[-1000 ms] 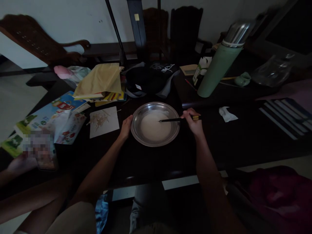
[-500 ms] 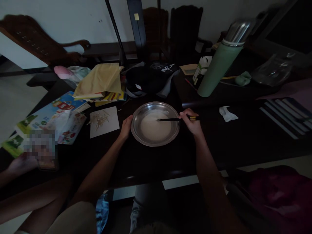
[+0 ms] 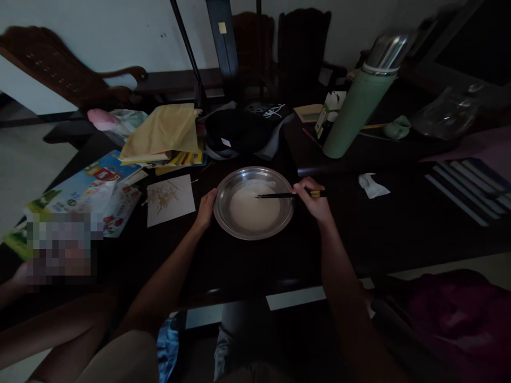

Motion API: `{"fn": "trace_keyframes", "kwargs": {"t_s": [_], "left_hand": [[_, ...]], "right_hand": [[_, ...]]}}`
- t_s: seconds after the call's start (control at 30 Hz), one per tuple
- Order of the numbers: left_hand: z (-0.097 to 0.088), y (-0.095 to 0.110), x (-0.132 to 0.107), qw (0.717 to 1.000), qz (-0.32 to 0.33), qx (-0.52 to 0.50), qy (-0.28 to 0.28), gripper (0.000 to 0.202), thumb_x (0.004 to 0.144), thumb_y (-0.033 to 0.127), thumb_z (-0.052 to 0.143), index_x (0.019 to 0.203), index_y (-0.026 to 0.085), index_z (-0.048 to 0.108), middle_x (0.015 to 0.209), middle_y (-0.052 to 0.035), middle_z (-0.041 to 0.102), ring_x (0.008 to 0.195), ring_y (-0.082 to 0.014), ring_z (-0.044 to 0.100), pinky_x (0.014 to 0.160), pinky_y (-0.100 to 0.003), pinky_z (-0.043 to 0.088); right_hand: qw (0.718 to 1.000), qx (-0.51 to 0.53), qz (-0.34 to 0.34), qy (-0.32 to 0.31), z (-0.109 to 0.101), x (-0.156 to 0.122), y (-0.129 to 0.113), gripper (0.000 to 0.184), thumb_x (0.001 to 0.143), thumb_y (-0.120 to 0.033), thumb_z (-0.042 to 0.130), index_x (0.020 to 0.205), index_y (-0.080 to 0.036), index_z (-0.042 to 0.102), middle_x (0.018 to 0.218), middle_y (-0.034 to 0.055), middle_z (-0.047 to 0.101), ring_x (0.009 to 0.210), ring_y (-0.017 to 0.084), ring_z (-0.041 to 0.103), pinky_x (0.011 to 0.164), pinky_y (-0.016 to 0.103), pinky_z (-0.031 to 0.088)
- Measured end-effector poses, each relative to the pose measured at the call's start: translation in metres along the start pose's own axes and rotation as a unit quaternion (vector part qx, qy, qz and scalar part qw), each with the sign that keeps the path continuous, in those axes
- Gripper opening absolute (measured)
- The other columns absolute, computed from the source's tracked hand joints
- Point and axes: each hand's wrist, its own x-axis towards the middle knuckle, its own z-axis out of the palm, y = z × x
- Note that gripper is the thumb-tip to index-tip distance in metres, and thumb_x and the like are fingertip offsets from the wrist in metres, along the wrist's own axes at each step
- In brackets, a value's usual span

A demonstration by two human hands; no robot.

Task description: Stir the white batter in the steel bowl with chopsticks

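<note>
A round metal bowl (image 3: 219, 219) stands on the dark table in front of me, with a pale, milky mixture (image 3: 255, 210) in it. My left hand (image 3: 206, 208) grips the bowl's left rim. Closed around a pair of black chopsticks (image 3: 279, 195) with gold-coloured ends, my right hand (image 3: 312, 198) is at the bowl's right rim. The chopsticks lie nearly level across the bowl, and their tips reach the middle of the mixture. Left of the bowl, several thin pale sticks (image 3: 165, 196) lie on a white paper sheet (image 3: 186, 205).
Behind the bowl are a black bag (image 3: 239, 130) and a yellow pouch (image 3: 163, 130) on books. A tall green thermos (image 3: 355, 111) stands back right, near a crumpled tissue (image 3: 374, 186). At far left, another person's arm (image 3: 18, 279) is beside a colourful package (image 3: 88, 183).
My hands, the bowl and the chopsticks stay almost in place. At far left, the blurred thing by the other person's hand has shifted slightly.
</note>
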Motion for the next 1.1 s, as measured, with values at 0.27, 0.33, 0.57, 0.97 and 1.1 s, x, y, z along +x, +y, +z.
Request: {"fn": "trace_keyframes", "kwargs": {"t_s": [0.27, 0.33, 0.57, 0.97, 1.1], "left_hand": [[0.000, -0.002, 0.001, 1.000, -0.002, -0.007, -0.011, 0.038, 0.080, 0.052, 0.061, 0.060, 0.020, 0.056, 0.054, 0.0032, 0.050, 0.051, -0.0114, 0.041, 0.050, -0.026, 0.034], [0.000, -0.002, 0.001, 1.000, 0.001, -0.005, -0.007, 0.038, 0.080, 0.051, 0.061, 0.060, 0.020, 0.055, 0.054, 0.0032, 0.051, 0.051, -0.0114, 0.042, 0.051, -0.025, 0.035], [-0.001, -0.001, 0.001, 1.000, 0.006, 0.003, -0.007, 0.038, 0.082, 0.051, 0.061, 0.061, 0.019, 0.057, 0.054, 0.0032, 0.050, 0.052, -0.0119, 0.044, 0.051, -0.026, 0.036], [-0.001, -0.004, 0.001, 1.000, 0.004, -0.003, -0.010, 0.040, 0.081, 0.053, 0.061, 0.062, 0.019, 0.057, 0.055, 0.0031, 0.050, 0.052, -0.0120, 0.044, 0.051, -0.026, 0.035], [0.000, -0.003, 0.001, 1.000, 0.009, -0.006, -0.010, 0.040, 0.080, 0.055, 0.063, 0.063, 0.019, 0.058, 0.055, 0.0029, 0.051, 0.052, -0.0120, 0.044, 0.051, -0.026, 0.037]], "right_hand": [[0.997, 0.036, 0.014, -0.062, 0.001, -0.002, -0.003, 0.046, 0.089, -0.061, 0.059, 0.061, -0.025, 0.065, 0.064, 0.0001, 0.063, 0.068, 0.018, 0.060, 0.073, 0.036, 0.046], [0.996, 0.022, 0.000, -0.081, 0.008, 0.000, -0.004, 0.042, 0.088, -0.060, 0.061, 0.064, -0.026, 0.065, 0.068, 0.0003, 0.066, 0.071, 0.018, 0.061, 0.073, 0.036, 0.047], [0.998, 0.022, 0.051, 0.043, -0.009, -0.002, -0.001, 0.050, 0.091, -0.062, 0.054, 0.059, -0.024, 0.060, 0.061, -0.0002, 0.058, 0.065, 0.018, 0.056, 0.070, 0.035, 0.046], [0.999, 0.011, 0.038, 0.028, -0.006, -0.001, 0.001, 0.048, 0.091, -0.061, 0.055, 0.061, -0.024, 0.062, 0.061, -0.0004, 0.059, 0.067, 0.018, 0.057, 0.072, 0.036, 0.046], [0.998, 0.038, 0.044, -0.001, -0.007, -0.004, 0.000, 0.050, 0.092, -0.061, 0.055, 0.058, -0.025, 0.062, 0.061, -0.0002, 0.058, 0.067, 0.018, 0.058, 0.073, 0.036, 0.047]]}}
